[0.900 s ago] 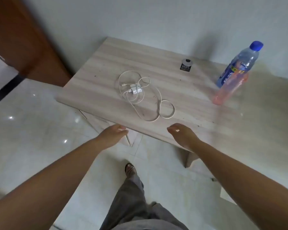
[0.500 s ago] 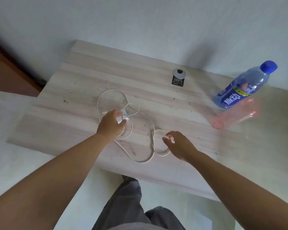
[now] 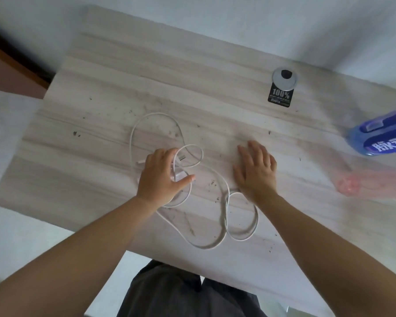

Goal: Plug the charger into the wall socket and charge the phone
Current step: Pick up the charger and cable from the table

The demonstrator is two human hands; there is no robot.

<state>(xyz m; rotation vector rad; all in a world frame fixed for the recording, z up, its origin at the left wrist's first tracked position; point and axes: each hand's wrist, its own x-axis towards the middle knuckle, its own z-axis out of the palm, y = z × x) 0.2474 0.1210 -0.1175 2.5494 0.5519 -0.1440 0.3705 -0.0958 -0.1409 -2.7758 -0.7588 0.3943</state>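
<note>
A white charger (image 3: 178, 176) lies on the pale wooden table (image 3: 96, 161), mostly covered by my left hand (image 3: 159, 179), whose fingers and thumb close around it. Its white cable (image 3: 238, 239) runs in loose loops across the tabletop, one loop beyond my left hand and one near the front edge. A cable plug end (image 3: 181, 158) sticks out by my left fingertips. My right hand (image 3: 256, 172) rests flat on the table to the right of the cable, fingers apart, holding nothing. No phone or wall socket is in view.
A blue-labelled plastic bottle (image 3: 384, 138) stands at the table's right edge. A round grey cable grommet (image 3: 284, 79) with a black sticker (image 3: 279, 97) sits near the back edge by the white wall. My dark trousers show below the front edge.
The view has come closer over the table. My left hand stays closed on the charger. My right hand has left the near cable loop and moved further in, now lying flat.
</note>
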